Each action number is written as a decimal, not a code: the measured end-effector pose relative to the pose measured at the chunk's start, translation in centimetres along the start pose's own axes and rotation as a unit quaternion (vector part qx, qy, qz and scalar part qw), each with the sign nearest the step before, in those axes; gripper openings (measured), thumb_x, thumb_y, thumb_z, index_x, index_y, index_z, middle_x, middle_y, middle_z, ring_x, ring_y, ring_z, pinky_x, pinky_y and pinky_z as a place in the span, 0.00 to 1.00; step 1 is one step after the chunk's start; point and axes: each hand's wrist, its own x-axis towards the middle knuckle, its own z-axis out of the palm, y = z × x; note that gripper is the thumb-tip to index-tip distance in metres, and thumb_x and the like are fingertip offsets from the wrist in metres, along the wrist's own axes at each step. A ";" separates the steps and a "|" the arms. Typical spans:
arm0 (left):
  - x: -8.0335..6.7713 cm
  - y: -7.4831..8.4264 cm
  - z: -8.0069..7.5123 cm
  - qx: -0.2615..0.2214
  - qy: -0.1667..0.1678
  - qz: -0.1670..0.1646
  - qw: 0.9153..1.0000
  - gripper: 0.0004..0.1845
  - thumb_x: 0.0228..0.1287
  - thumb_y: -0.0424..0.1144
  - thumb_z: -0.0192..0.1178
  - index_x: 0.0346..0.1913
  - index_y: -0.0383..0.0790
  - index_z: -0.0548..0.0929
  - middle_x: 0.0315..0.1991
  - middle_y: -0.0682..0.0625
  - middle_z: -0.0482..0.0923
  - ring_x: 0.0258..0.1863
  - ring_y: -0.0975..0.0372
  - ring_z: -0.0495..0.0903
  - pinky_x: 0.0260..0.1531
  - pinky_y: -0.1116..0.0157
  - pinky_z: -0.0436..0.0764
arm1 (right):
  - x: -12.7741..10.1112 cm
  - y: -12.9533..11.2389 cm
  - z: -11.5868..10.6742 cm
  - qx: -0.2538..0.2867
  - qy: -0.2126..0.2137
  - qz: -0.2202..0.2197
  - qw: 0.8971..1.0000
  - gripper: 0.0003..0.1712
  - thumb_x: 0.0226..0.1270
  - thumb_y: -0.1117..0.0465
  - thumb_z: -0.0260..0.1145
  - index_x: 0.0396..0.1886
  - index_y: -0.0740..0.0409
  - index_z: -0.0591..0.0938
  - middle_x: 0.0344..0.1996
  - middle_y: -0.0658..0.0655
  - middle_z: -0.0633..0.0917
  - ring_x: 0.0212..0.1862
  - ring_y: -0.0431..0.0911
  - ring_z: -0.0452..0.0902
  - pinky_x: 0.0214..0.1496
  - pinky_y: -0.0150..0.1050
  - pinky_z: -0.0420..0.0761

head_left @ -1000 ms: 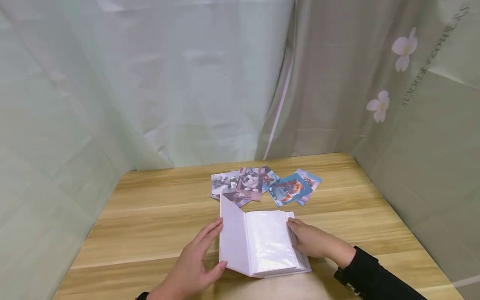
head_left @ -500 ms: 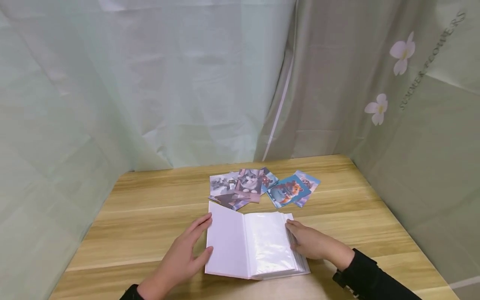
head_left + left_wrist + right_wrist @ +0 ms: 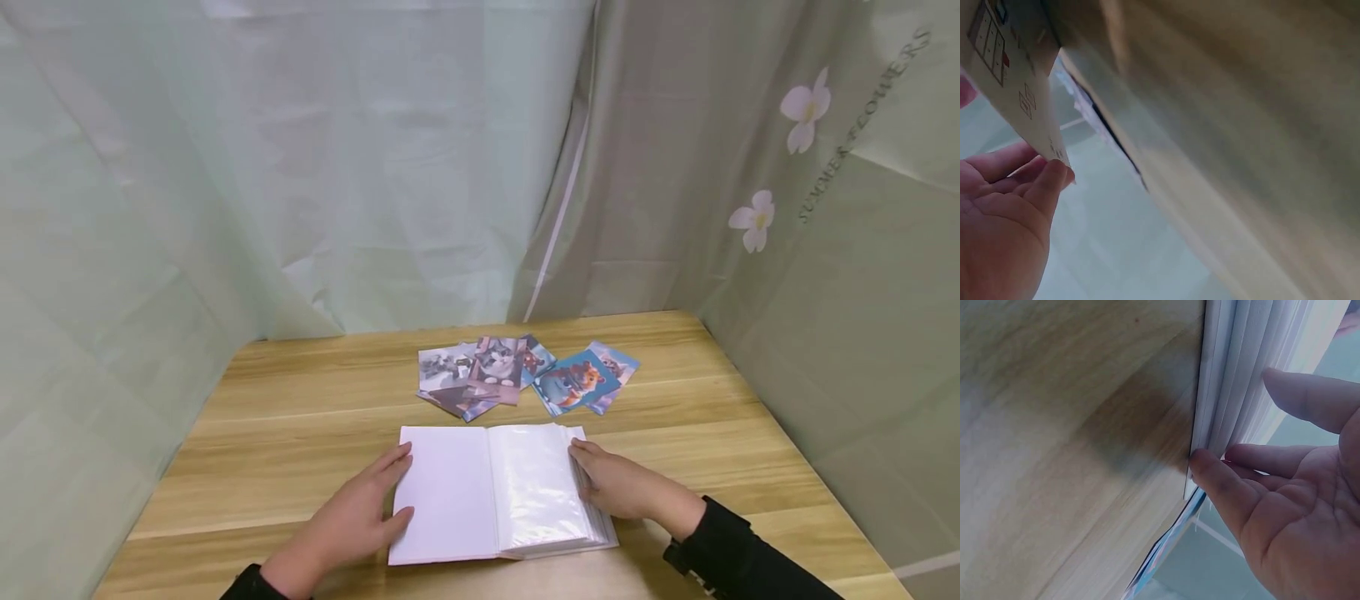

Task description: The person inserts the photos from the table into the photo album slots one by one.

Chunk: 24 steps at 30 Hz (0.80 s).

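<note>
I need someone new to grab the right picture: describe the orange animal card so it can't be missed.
On the wooden table, look beyond the open white photo album to the loose photo cards spread near the far edge. The orange animal card tops the right-hand cluster, angled; its bright blue background with an orange furry animal sets it apart from the greyish cat pictures to its left.

Readable text: only on the curtain (image 3: 825,250) at right.

Printed there in thin grey capitals, running upward along the cloth beside two pale flowers (image 3: 806,104): "SUMMER FLOWERS" (image 3: 862,125). In the left wrist view, small printed boxes and marks on the outer side of the album cover (image 3: 1010,81), too blurred to read. On the photo cards (image 3: 517,371) only pictures of animals, no lettering to make out.
</note>
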 end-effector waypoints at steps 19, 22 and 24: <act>0.2 -0.6 2.4 -0.059 -0.059 -0.043 0.996 0.39 0.55 0.41 0.70 0.67 0.21 0.70 0.73 0.32 0.61 0.71 0.43 0.64 0.66 0.45 0.67 | 0.2 0.4 0.3 -0.020 -0.004 -0.006 1.000 0.37 0.71 0.62 0.66 0.72 0.74 0.63 0.73 0.72 0.62 0.73 0.62 0.62 0.71 0.55 0.65; 0.2 -0.6 2.5 -0.063 -0.076 -0.045 0.994 0.40 0.56 0.43 0.70 0.68 0.23 0.69 0.73 0.31 0.60 0.71 0.42 0.63 0.66 0.44 0.67 | 0.2 0.4 0.2 -0.019 -0.004 -0.012 1.000 0.37 0.70 0.63 0.66 0.72 0.75 0.63 0.73 0.72 0.62 0.72 0.62 0.61 0.71 0.55 0.66; 0.1 -0.6 2.5 -0.067 -0.090 -0.050 0.992 0.41 0.56 0.44 0.70 0.68 0.24 0.69 0.73 0.31 0.59 0.71 0.41 0.63 0.66 0.43 0.66 | 0.2 0.4 0.3 -0.017 -0.004 -0.015 1.000 0.37 0.70 0.63 0.66 0.72 0.75 0.63 0.73 0.72 0.62 0.72 0.63 0.61 0.71 0.55 0.66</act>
